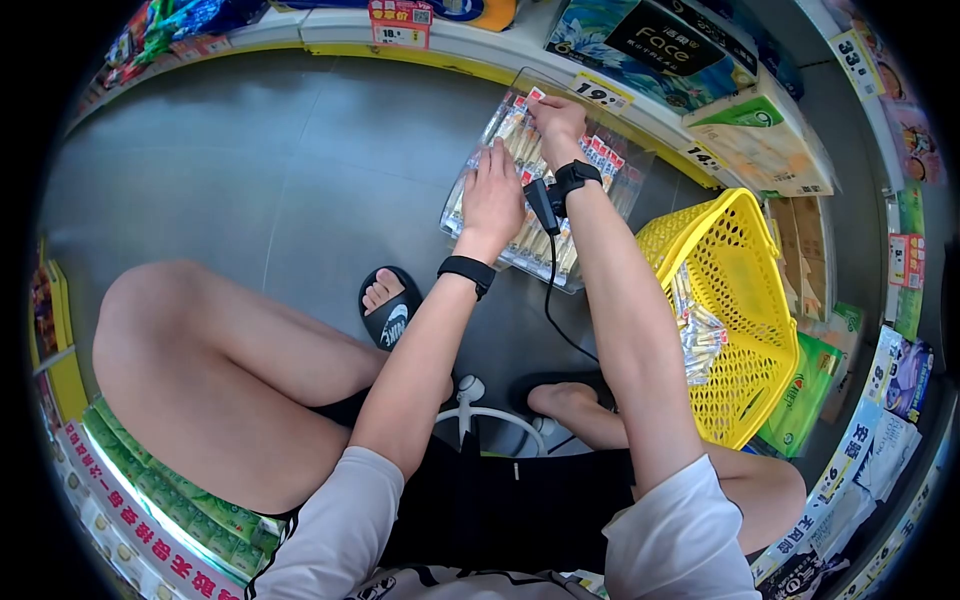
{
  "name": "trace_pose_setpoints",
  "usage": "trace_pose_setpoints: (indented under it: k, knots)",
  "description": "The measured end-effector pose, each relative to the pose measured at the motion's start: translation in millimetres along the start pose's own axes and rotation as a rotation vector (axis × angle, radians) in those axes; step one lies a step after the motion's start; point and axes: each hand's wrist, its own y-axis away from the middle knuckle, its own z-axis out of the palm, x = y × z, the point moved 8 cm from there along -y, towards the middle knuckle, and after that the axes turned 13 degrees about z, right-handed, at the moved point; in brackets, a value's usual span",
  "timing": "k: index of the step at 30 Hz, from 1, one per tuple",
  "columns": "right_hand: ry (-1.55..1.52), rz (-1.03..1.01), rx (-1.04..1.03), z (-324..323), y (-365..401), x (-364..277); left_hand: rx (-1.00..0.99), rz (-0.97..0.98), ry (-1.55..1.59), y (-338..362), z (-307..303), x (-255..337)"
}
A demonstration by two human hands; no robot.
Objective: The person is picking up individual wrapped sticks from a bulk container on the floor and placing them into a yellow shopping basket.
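On the floor ahead stands a clear plastic tray (570, 283) with rows of slim, clear-wrapped packets (530, 228), red and white at one end. My left hand (492, 198) lies over the packets on the tray's left side, fingers stretched out and palm down. At the far end, my right hand (560, 118) has its thumb and fingertips pinched on the red-and-white end of one slim packet (537, 95). What is inside the packets is too small to make out.
A yellow basket (745, 400) with more slim packets (703, 335) stands to the right. Shelves with tissue packs (655, 50) and price tags border the far and right sides. A black cable (552, 290) runs from my right wrist. My feet and a white stool base (480, 412) are close in.
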Motion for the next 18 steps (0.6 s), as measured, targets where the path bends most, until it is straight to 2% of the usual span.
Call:
trace_pose_setpoints:
  k: [1, 4, 8, 10, 18]
  knots:
    - [0.016, -0.002, -0.058, 5.9, -0.6, 0.4, 0.002, -0.002, -0.001, 0.9, 2.1, -1.5]
    - [0.091, -0.045, -0.042, 2.7, 10.5, -7.7, -0.012, -0.006, -0.025, 2.9, 8.9, -2.5]
    - [0.105, -0.003, -0.051, -0.9, 21.3, -11.8, -0.066, -0.016, -0.038, 4.3, 9.8, -0.9]
    - [0.178, -0.134, 0.052, -6.1, 27.4, -20.2, -0.072, -0.019, -0.038, 3.2, 8.2, 1.7]
    - [0.293, -0.261, -0.029, 6.6, 20.8, -19.4, -0.034, -0.025, -0.023, 3.9, 11.8, 1.7]
